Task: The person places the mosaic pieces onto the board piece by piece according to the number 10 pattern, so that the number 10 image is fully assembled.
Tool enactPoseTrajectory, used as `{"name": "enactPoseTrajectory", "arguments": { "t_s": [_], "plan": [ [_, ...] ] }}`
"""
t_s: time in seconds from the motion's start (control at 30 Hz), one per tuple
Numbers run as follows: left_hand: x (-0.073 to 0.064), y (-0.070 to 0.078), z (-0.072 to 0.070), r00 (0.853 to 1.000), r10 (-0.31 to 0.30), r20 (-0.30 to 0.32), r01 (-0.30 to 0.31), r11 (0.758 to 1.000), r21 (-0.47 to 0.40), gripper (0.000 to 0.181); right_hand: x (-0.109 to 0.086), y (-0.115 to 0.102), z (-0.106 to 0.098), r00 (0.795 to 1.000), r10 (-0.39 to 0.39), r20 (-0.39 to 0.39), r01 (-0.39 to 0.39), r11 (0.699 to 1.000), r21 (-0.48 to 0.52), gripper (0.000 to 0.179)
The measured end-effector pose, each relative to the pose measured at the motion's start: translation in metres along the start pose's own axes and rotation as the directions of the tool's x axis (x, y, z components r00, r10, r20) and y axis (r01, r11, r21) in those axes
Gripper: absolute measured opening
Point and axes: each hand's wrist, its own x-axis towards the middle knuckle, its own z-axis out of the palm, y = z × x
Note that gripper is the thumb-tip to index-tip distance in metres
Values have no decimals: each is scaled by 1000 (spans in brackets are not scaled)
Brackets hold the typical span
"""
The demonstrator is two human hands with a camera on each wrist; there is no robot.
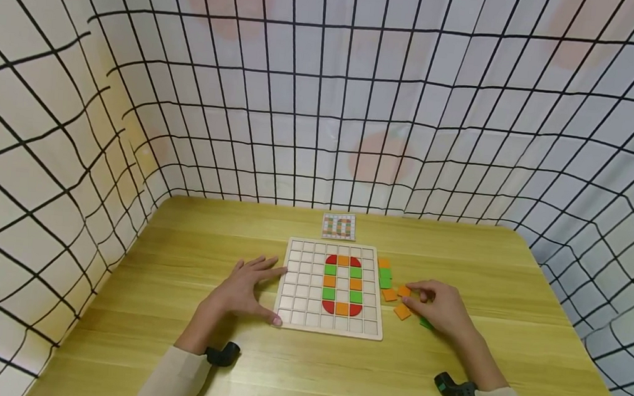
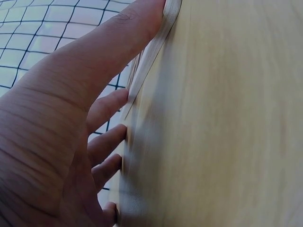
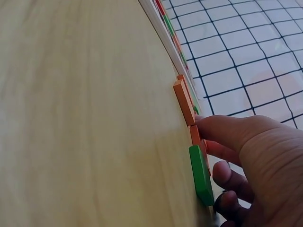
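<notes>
A pale wooden grid board (image 1: pixel 299 300) lies flat on the table, with red, orange and green pieces set in it as a ring. My left hand (image 1: pixel 243 289) is spread at the board's left side, thumb at the lower left corner and index finger on the left edge. In the left wrist view, the thumb (image 2: pixel 137 23) lies along the board's rim. To the right of the board, my right hand (image 1: pixel 443 306) pinches an orange square tile (image 1: pixel 404 290) between thumb and index finger. Another orange tile (image 1: pixel 402 312) lies just below it, and a green tile (image 3: pixel 201 175) lies near the curled fingers.
Behind the board lies a small pattern card (image 1: pixel 339 226). More orange and green tiles (image 1: pixel 385 274) lie along the board's right edge. A black grid-lined white sheet (image 1: pixel 331 98) rises behind the wooden table (image 1: pixel 224 221) and along its sides.
</notes>
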Motion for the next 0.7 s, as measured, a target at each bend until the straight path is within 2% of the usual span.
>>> {"name": "enactPoseTrajectory", "arguments": {
  "t_s": [0.37, 0.53, 0.7],
  "plan": [
    [1, 0, 1, 1000, 4, 2, -4, 1000, -2, 114, 8, -1, 3, 1000, 6, 8, -6, 998, 55, 40],
    [1, -1, 1, 1000, -5, 2, 5, 1000, 10, 114, 19, -14, 7, 1000, 4, 16, -6, 993, 121, 40],
    [0, 0, 1, 1000, -5, 4, 5, 1000, 14, 114, 35, -35, 16, 999, -33, 17, 29, 987, 157, 35]
  ]
}}
